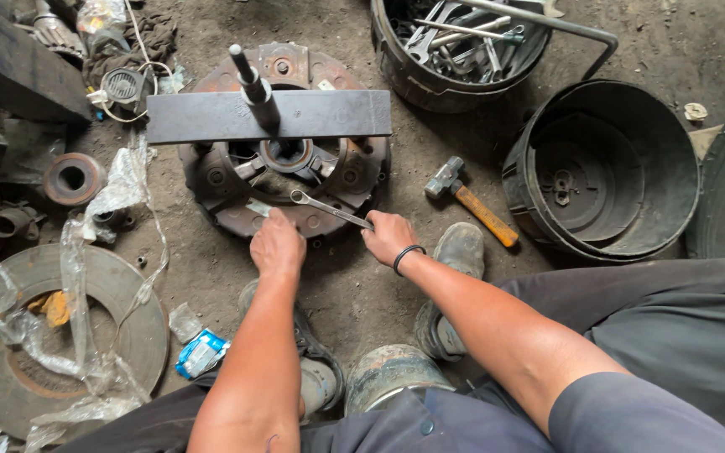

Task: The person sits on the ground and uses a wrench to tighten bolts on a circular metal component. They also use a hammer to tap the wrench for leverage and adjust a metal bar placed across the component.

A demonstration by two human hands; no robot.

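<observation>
1. Gripping a wrench (329,208), the right hand (388,237) closes around its handle end; the ring end sits on the rusty round clutch plate (237,210) on the dirt floor (354,285).
2. The left hand (277,245) rests fingers-down on the plate's near rim, holding nothing that I can make out.
3. A flat steel bar (337,113) lies across the plate, with a shaft (253,84) standing through it.
4. A hammer (472,201) lies just right of the plate, beside a black tub (606,168).

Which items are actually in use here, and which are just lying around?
In use: wrench in right hand; left hand on round clutch assembly; steel bar with centre rod.

Lying about: hammer, tool bucket, black tub, disc.
</observation>
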